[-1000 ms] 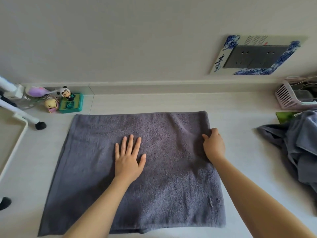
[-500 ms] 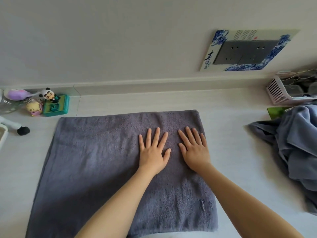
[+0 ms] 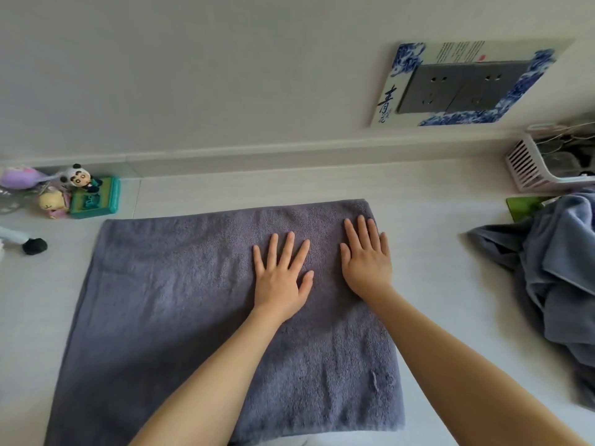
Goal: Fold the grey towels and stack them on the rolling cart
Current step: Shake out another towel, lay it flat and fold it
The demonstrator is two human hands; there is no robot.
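Note:
A grey towel lies spread flat on the white table, folded into a wide rectangle. My left hand presses flat on its middle, fingers straight and spread. My right hand lies flat near the towel's far right corner, fingers straight and together. A heap of unfolded grey towels sits at the right edge of the table. Only a white leg with a black foot, perhaps the cart's, shows at the far left.
Small toys, a panda figure and a green box, stand at the back left by the wall. A pink slotted basket sits at the back right. A wall socket with a blue patterned frame is above.
My right hand let go of the towel's right edge, flattened beside my left hand, then slid back right toward the far corner. My left hand shifted right to the middle.

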